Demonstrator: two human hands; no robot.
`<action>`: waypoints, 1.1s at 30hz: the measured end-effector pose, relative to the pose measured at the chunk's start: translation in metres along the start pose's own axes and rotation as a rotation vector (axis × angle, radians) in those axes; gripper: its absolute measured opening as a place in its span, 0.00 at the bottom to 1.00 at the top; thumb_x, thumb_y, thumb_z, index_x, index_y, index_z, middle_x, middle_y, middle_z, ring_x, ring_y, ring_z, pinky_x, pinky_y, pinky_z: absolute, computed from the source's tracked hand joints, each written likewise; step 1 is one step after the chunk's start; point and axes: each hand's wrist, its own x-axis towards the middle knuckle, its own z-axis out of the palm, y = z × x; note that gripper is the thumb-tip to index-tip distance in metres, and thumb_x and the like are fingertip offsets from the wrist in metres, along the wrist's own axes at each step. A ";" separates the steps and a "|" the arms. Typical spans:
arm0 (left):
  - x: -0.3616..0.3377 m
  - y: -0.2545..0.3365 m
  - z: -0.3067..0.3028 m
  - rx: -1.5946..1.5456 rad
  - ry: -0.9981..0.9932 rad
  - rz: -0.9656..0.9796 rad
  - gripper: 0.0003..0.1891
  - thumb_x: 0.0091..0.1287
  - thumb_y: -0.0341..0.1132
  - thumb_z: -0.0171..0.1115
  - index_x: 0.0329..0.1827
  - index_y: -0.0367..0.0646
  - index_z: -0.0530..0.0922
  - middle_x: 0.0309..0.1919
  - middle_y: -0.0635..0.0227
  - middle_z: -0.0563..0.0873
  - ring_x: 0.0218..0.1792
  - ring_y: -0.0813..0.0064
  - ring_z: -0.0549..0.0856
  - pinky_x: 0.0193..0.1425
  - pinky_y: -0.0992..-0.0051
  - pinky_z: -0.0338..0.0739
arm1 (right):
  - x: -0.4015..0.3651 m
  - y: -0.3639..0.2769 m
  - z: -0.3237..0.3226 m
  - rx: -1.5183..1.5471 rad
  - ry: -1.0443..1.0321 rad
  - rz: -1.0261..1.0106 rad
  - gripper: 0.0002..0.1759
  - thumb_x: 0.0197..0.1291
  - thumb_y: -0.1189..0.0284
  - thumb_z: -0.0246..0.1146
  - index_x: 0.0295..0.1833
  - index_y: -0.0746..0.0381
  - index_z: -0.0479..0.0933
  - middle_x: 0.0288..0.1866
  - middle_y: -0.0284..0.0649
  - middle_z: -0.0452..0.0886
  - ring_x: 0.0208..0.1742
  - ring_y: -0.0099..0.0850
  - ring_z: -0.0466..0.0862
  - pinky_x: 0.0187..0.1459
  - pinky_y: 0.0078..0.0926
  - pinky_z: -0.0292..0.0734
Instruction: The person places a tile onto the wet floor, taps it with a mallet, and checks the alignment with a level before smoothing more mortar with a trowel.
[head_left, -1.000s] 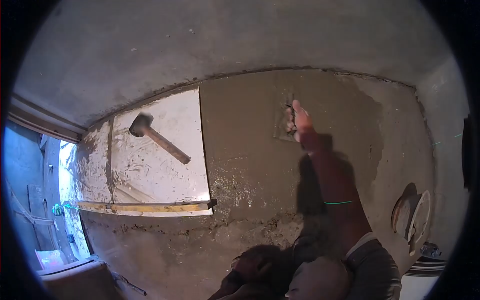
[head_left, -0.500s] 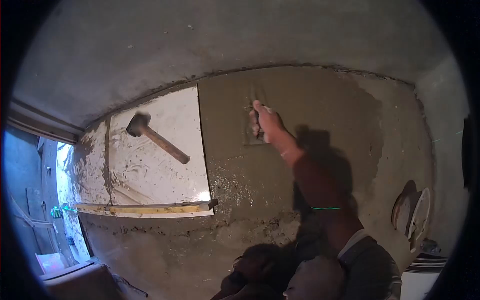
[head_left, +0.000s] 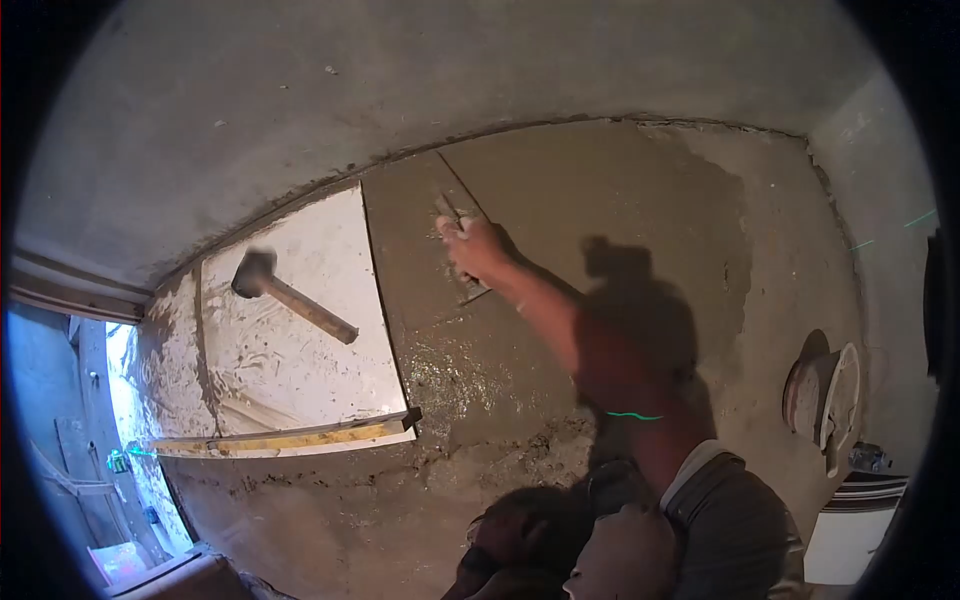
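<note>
My right hand (head_left: 475, 250) is closed around the handle of a plastering trowel (head_left: 462, 188), whose rectangular blade is partly hidden behind the fingers. The blade looks tilted, one long edge standing out against the wet grey mortar (head_left: 590, 190). To the left of the trowel, a short gap away, lies a large white tile (head_left: 340, 240) smeared with mortar. A mallet (head_left: 310, 312) with a dark head and wooden handle rests on that tile. My left hand does not show.
A yellowish straight bar (head_left: 290, 438) lies along the tile's near edge. Rough mortar (head_left: 540, 440) borders the smooth area. At the right stand a pale-rimmed container (head_left: 845, 395) and stacked tiles (head_left: 850, 540). A wall (head_left: 450, 60) runs along the far side. A green laser line crosses my arm.
My right hand has moved the trowel left, closer to the tile, and its blade has turned and tilted. The view has shifted slightly; the mallet and tile keep their places.
</note>
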 end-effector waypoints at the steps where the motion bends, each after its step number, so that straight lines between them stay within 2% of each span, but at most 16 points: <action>1: 0.002 0.005 -0.004 0.001 -0.001 0.001 0.22 0.67 0.52 0.67 0.53 0.43 0.83 0.49 0.53 0.88 0.51 0.52 0.87 0.59 0.57 0.81 | -0.001 0.000 -0.015 -0.030 0.028 0.011 0.27 0.73 0.48 0.58 0.41 0.66 0.76 0.18 0.34 0.74 0.15 0.27 0.76 0.16 0.30 0.72; 4: 0.006 0.012 -0.009 0.018 0.102 0.051 0.21 0.66 0.51 0.68 0.52 0.44 0.83 0.48 0.53 0.88 0.50 0.52 0.87 0.57 0.58 0.82 | 0.017 0.026 -0.076 -0.110 0.148 0.032 0.25 0.73 0.48 0.59 0.42 0.61 0.77 0.20 0.31 0.73 0.15 0.25 0.74 0.17 0.30 0.72; 6: 0.005 0.006 -0.006 -0.014 0.048 0.066 0.20 0.66 0.50 0.68 0.51 0.44 0.83 0.46 0.53 0.88 0.49 0.52 0.87 0.55 0.58 0.82 | 0.015 0.033 -0.123 0.213 0.141 0.077 0.22 0.72 0.48 0.60 0.39 0.57 0.78 0.21 0.29 0.72 0.16 0.24 0.72 0.17 0.29 0.70; 8: 0.006 0.008 -0.009 0.005 0.043 0.075 0.20 0.66 0.50 0.68 0.51 0.44 0.83 0.47 0.53 0.88 0.49 0.52 0.87 0.55 0.57 0.82 | 0.002 0.021 -0.153 0.239 0.337 0.147 0.21 0.72 0.49 0.60 0.38 0.55 0.77 0.23 0.29 0.71 0.17 0.23 0.70 0.19 0.27 0.68; 10: 0.009 0.006 -0.010 0.022 0.040 0.076 0.20 0.66 0.49 0.68 0.51 0.43 0.83 0.47 0.53 0.88 0.48 0.52 0.87 0.54 0.57 0.82 | 0.011 0.045 -0.190 0.276 0.369 0.085 0.22 0.71 0.48 0.61 0.38 0.57 0.75 0.23 0.30 0.71 0.17 0.23 0.70 0.19 0.25 0.68; 12: 0.009 -0.001 -0.002 -0.017 0.112 0.180 0.19 0.67 0.48 0.67 0.51 0.43 0.83 0.46 0.53 0.88 0.47 0.52 0.88 0.54 0.57 0.82 | 0.002 0.045 -0.206 0.315 0.343 0.065 0.22 0.71 0.48 0.61 0.38 0.57 0.75 0.23 0.29 0.70 0.17 0.23 0.69 0.19 0.24 0.66; 14: 0.007 0.002 -0.003 -0.043 0.076 0.131 0.19 0.67 0.48 0.67 0.51 0.44 0.82 0.45 0.53 0.88 0.47 0.52 0.87 0.53 0.57 0.83 | -0.001 0.044 -0.203 0.360 0.316 0.052 0.23 0.71 0.48 0.61 0.37 0.57 0.75 0.22 0.28 0.70 0.17 0.22 0.68 0.19 0.24 0.65; 16: 0.006 0.002 -0.003 -0.060 0.032 0.092 0.19 0.67 0.48 0.66 0.52 0.44 0.82 0.45 0.53 0.88 0.46 0.52 0.87 0.52 0.57 0.83 | 0.001 0.039 -0.193 0.422 0.149 0.142 0.23 0.70 0.47 0.61 0.38 0.57 0.75 0.22 0.27 0.69 0.16 0.21 0.68 0.19 0.23 0.62; 18: 0.003 0.001 0.001 -0.047 0.087 0.075 0.19 0.68 0.49 0.65 0.52 0.44 0.82 0.42 0.53 0.87 0.44 0.51 0.87 0.51 0.56 0.83 | -0.001 0.035 -0.176 0.337 0.092 0.145 0.22 0.70 0.47 0.61 0.39 0.57 0.74 0.21 0.26 0.68 0.16 0.20 0.67 0.19 0.22 0.60; 20: 0.005 0.000 0.002 -0.041 0.065 0.057 0.20 0.68 0.50 0.65 0.53 0.44 0.81 0.42 0.53 0.87 0.44 0.51 0.87 0.50 0.56 0.83 | -0.005 0.028 -0.156 0.293 -0.141 0.171 0.23 0.71 0.46 0.60 0.37 0.56 0.74 0.19 0.25 0.65 0.14 0.19 0.62 0.18 0.23 0.59; 23: 0.002 0.006 -0.002 -0.051 0.029 -0.013 0.21 0.69 0.51 0.63 0.54 0.45 0.80 0.44 0.54 0.87 0.44 0.51 0.87 0.49 0.55 0.83 | -0.024 0.014 -0.127 0.179 -0.294 0.180 0.24 0.71 0.45 0.60 0.37 0.56 0.74 0.18 0.25 0.65 0.14 0.19 0.62 0.18 0.22 0.59; 24: 0.002 0.009 -0.003 -0.070 0.008 -0.061 0.21 0.69 0.52 0.63 0.55 0.45 0.80 0.46 0.55 0.87 0.45 0.51 0.87 0.49 0.55 0.83 | -0.030 0.013 -0.120 0.174 -0.310 0.186 0.24 0.71 0.45 0.60 0.37 0.56 0.74 0.18 0.25 0.65 0.14 0.19 0.62 0.18 0.22 0.59; 26: 0.003 0.009 -0.004 -0.063 -0.023 -0.096 0.22 0.70 0.53 0.62 0.56 0.46 0.79 0.47 0.55 0.86 0.46 0.51 0.87 0.49 0.55 0.83 | -0.044 0.010 -0.108 -0.045 -0.386 0.214 0.26 0.70 0.44 0.61 0.38 0.58 0.75 0.19 0.27 0.68 0.14 0.19 0.67 0.18 0.21 0.63; 29: 0.002 0.006 -0.002 -0.047 -0.120 -0.160 0.23 0.70 0.55 0.60 0.59 0.48 0.79 0.50 0.56 0.86 0.49 0.51 0.87 0.49 0.54 0.83 | -0.078 0.012 -0.092 -0.248 -0.419 0.288 0.26 0.70 0.45 0.61 0.37 0.59 0.76 0.19 0.27 0.69 0.14 0.19 0.69 0.17 0.21 0.64; 30: 0.001 0.006 -0.001 -0.042 -0.183 -0.193 0.24 0.71 0.56 0.59 0.60 0.48 0.78 0.51 0.56 0.85 0.50 0.51 0.86 0.50 0.53 0.83 | -0.090 0.017 -0.092 -0.253 -0.421 0.288 0.26 0.70 0.45 0.61 0.37 0.59 0.76 0.19 0.27 0.69 0.14 0.19 0.69 0.17 0.21 0.64; 33: 0.000 0.009 0.000 0.007 -0.124 -0.192 0.26 0.71 0.58 0.57 0.60 0.48 0.78 0.51 0.56 0.85 0.47 0.50 0.87 0.47 0.52 0.83 | -0.129 0.042 -0.096 -0.243 -0.526 0.226 0.26 0.71 0.47 0.61 0.36 0.60 0.77 0.19 0.28 0.71 0.14 0.19 0.70 0.18 0.23 0.66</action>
